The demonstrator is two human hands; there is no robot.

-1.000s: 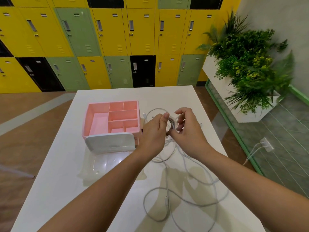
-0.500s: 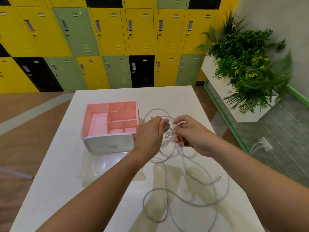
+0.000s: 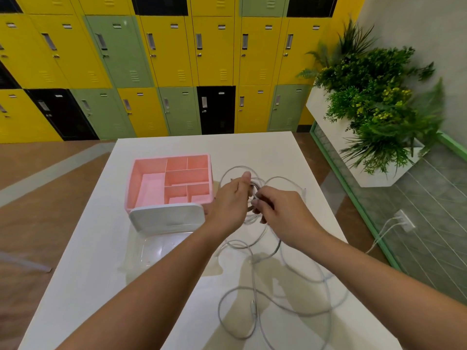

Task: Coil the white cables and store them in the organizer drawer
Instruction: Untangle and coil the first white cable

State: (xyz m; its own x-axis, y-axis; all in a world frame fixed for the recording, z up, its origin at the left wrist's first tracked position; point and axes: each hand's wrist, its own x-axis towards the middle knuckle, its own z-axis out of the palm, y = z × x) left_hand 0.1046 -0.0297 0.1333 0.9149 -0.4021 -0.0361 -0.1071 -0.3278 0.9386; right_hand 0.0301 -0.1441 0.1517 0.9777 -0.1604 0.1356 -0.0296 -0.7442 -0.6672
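White cables [image 3: 298, 281] lie in loose loops over the right half of the white table [image 3: 83, 274]. My left hand [image 3: 231, 202] holds a small coil of cable [image 3: 255, 185] just right of the organizer. My right hand [image 3: 283, 215] pinches a strand of the same cable beside that coil, fingers curled. The pink organizer [image 3: 149, 183] has several open compartments on top and a white-fronted clear drawer [image 3: 161, 246] pulled out toward me.
Yellow, green and black lockers [image 3: 177, 66] line the far wall. A white planter with green plants [image 3: 374, 117] stands to the right. Beyond the table's right edge, a floor socket [image 3: 404, 219] has white leads plugged in.
My right hand has dropped lower and nearer while winding the cable around the coil held by my left hand. The loose loops on the table have shifted slightly.
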